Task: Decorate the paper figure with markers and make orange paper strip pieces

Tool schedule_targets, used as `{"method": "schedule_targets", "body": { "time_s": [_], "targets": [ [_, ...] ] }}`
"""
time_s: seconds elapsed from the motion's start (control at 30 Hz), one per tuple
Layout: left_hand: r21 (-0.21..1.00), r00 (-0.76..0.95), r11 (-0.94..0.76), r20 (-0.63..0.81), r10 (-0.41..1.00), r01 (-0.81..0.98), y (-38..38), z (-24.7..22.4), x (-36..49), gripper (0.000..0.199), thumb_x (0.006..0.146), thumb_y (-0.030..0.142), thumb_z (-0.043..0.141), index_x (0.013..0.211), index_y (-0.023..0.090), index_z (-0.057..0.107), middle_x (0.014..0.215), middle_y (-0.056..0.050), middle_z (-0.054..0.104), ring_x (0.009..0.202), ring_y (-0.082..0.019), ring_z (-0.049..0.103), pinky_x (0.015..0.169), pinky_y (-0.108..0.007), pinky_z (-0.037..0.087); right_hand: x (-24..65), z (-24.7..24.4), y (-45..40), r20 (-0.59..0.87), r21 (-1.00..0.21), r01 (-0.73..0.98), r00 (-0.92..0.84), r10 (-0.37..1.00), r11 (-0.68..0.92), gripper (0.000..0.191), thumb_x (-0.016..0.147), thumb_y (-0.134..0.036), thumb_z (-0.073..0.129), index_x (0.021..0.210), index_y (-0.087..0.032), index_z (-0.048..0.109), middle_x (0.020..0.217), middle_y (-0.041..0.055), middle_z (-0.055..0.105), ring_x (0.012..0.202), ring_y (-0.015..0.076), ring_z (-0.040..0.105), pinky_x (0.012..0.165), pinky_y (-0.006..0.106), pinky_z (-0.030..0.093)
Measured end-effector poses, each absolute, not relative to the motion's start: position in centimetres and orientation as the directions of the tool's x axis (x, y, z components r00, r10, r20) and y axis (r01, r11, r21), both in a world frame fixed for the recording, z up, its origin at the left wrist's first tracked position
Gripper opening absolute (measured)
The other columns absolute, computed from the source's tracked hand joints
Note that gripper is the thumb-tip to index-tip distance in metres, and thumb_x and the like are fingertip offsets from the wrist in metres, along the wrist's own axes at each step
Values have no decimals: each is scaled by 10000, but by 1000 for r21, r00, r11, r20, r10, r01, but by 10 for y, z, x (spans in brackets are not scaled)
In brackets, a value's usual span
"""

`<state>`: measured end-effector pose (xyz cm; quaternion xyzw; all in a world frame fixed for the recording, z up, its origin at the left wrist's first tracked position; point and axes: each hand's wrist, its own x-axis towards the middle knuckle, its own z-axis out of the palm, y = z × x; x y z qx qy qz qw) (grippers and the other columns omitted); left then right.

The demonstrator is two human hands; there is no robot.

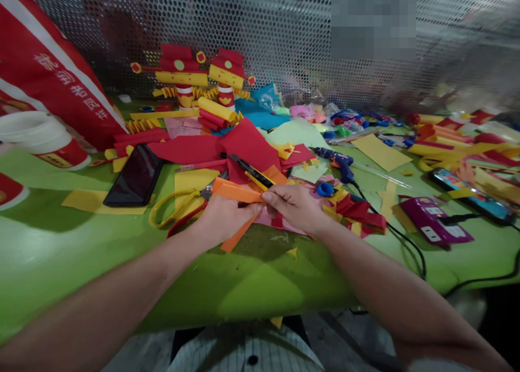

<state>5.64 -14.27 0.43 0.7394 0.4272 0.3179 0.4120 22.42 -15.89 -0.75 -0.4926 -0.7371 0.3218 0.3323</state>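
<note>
My left hand (222, 216) pinches a folded orange paper strip (232, 190) between thumb and fingers. The thumb and fingertips of my right hand (299, 208) close on the strip's right end, so the paper spans both hands. Another orange strip (239, 235) slants down below them. Just beyond my fingers is a black and yellow utility knife (252, 173), over red paper (249, 142); whether it touches my right hand is hard to see. Scissors (179, 203) with yellow and red handles lie beside my left hand, their blades partly hidden.
A black phone (136, 176) and paper cups (60, 144) lie left. Two red and yellow paper figures (182, 74) stand behind. At right are a glue gun (341, 163) with its cord, a purple power strip (433, 220), another phone (471, 193) and paper scraps (361, 212).
</note>
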Motion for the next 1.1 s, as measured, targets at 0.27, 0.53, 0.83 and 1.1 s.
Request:
{"method": "schedule_targets", "body": {
  "time_s": [0.27,0.53,0.83,1.1],
  "targets": [
    [990,380,-29,-27,925,140,-144,-2,57,48,667,237,656,631,206,661,671,7,659,676,-172,581,668,-289,468,217,-12,-159,248,-796,495,-261,933,350,530,850,-659,279,586,-211,384,528,-32,416,482,86,387,455,223,296],
    [960,344,233,-168,924,-155,-143,-9,59,107,590,211,729,686,173,698,730,-16,696,724,-156,614,719,-305,502,217,-14,-158,175,-872,401,-278,945,279,470,842,-625,359,617,-213,381,559,-50,369,505,85,352,465,219,296],
    [913,237,308,-248,939,-267,-143,-7,61,171,575,242,752,674,135,663,664,-12,665,620,-143,616,632,-292,525,218,-22,-159,473,-679,556,-169,865,480,125,871,-297,452,832,-196,513,732,18,563,604,121,501,534,247,414],
    [895,202,288,-229,952,-342,-142,-13,65,194,589,246,741,727,145,651,682,-17,680,702,-185,653,647,-307,540,212,-25,-160,750,-95,694,-422,510,714,130,841,-146,482,858,-202,598,826,59,634,770,174,581,688,308,477]
  ]
}}
